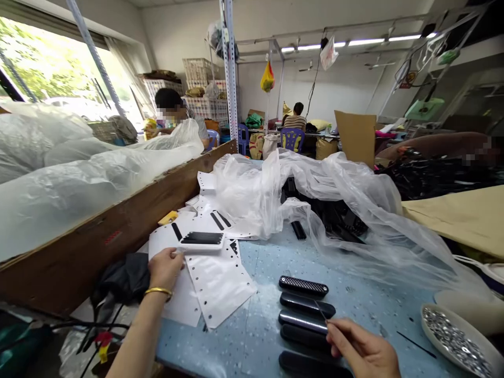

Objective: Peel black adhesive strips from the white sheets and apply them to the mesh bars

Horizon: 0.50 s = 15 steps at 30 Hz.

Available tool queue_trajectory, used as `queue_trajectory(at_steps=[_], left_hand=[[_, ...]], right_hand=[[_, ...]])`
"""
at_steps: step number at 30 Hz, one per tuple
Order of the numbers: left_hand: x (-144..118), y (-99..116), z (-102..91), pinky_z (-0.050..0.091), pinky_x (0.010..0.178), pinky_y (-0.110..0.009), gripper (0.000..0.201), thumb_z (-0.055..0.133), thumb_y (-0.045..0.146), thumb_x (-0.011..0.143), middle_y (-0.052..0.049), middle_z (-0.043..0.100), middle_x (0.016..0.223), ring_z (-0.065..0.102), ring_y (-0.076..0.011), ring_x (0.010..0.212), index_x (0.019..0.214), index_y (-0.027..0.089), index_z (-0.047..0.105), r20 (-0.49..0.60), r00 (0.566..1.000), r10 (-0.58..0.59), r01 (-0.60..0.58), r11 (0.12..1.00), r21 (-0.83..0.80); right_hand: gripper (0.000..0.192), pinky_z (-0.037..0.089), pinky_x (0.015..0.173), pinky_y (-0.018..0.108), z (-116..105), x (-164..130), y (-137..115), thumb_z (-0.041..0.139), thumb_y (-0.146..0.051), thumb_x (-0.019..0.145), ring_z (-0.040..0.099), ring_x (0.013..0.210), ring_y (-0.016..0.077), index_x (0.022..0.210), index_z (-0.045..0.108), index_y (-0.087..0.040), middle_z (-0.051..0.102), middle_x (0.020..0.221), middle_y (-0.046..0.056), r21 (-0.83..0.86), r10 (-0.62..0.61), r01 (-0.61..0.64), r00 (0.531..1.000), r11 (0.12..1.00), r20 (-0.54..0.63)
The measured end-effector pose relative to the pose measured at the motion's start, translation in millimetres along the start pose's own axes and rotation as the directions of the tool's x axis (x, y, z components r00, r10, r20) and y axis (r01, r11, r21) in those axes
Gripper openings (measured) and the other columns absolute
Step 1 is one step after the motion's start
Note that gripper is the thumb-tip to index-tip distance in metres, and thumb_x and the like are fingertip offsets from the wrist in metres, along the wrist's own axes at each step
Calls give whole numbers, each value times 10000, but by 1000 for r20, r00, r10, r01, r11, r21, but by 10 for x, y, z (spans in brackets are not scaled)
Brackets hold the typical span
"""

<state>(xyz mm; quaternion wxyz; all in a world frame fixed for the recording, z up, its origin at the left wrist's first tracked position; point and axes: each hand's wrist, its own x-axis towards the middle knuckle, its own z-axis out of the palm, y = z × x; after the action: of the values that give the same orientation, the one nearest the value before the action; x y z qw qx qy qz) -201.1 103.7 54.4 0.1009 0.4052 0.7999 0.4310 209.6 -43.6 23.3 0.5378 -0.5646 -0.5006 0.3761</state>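
Small packing workshop: blue worktable (268, 336), plastic bags (315, 189), stacked crates (200, 86), seated co-workers (295, 121), strip lights (354, 43).

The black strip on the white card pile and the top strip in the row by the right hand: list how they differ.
The packed strip lies on the white card pile at the left hand; the top strip lies bare on the blue table, in a row of five near the right hand. The top strip shows a fine woven texture; the packed one looks ribbed. Both are black, elongated, lying flat.
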Motion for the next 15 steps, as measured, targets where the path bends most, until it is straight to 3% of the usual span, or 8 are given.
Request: queue_trajectory(at_steps=[4,6,7,8,10,12,14,15], left_hand=[[-182,142,-186,466,677,-383,397,628,357,648,-54,644,655,635,-306,732,968,125,667,-65,996,54,-48,994,96],[-500,351,-159,472,670,-345,402,651,439,676,-37,654,681,635,-262,704,959,155,669,18,992,123,-123,992,-24],[-718,464,-110,473,630,-315,379,677,466,672,-24,656,657,634,-236,662,906,167,673,134,980,144,-117,975,-190],[-964,571,-42,467,582,-287,361,695,473,680,-26,669,659,631,-215,632,872,168,675,351,917,188,-64,940,-335],[-1478,742,125,417,469,-246,337,673,488,727,-43,687,668,618,-177,533,787,157,671,721,647,250,140,890,-434],[-1914,840,297,372,430,-210,331,682,476,743,-32,663,603,609,-151,478,732,147,650,867,397,301,286,857,-428],[-2179,875,436,341,413,-189,342,685,466,753,-16,632,537,569,-117,417,674,141,616,904,283,322,386,824,-415],[-2242,880,486,339,411,-184,348,689,462,754,-14,627,526,554,-107,402,657,139,603,908,267,323,425,806,-412]], right_hand=[[137,506,491,211,-220,75,45,698,-332,797,611,520,151,832,767,-218,634,612,14,-192,-155,180,979,965,134],[124,514,522,208,-226,87,-18,678,-290,821,635,570,157,888,766,-234,646,644,16,-258,-230,275,954,926,192],[133,521,542,211,-198,82,-57,668,-271,830,646,598,160,918,761,-237,655,672,22,-269,-270,325,937,907,224],[148,527,559,217,-155,74,-97,659,-253,837,651,618,162,948,755,-232,659,693,29,-269,-307,376,914,887,265],[161,525,554,236,-57,49,-160,644,-233,846,642,610,167,964,748,-199,650,687,45,-281,-385,470,870,837,308],[166,498,497,254,11,22,-196,630,-244,856,613,551,168,933,749,-158,629,640,56,-309,-479,563,821,766,309],[186,464,441,260,12,-1,-211,623,-267,862,582,497,165,908,745,-135,611,595,56,-332,-562,636,771,697,299],[199,461,432,264,-14,-11,-215,632,-281,858,580,493,168,925,738,-127,613,597,58,-342,-586,653,757,676,288]])
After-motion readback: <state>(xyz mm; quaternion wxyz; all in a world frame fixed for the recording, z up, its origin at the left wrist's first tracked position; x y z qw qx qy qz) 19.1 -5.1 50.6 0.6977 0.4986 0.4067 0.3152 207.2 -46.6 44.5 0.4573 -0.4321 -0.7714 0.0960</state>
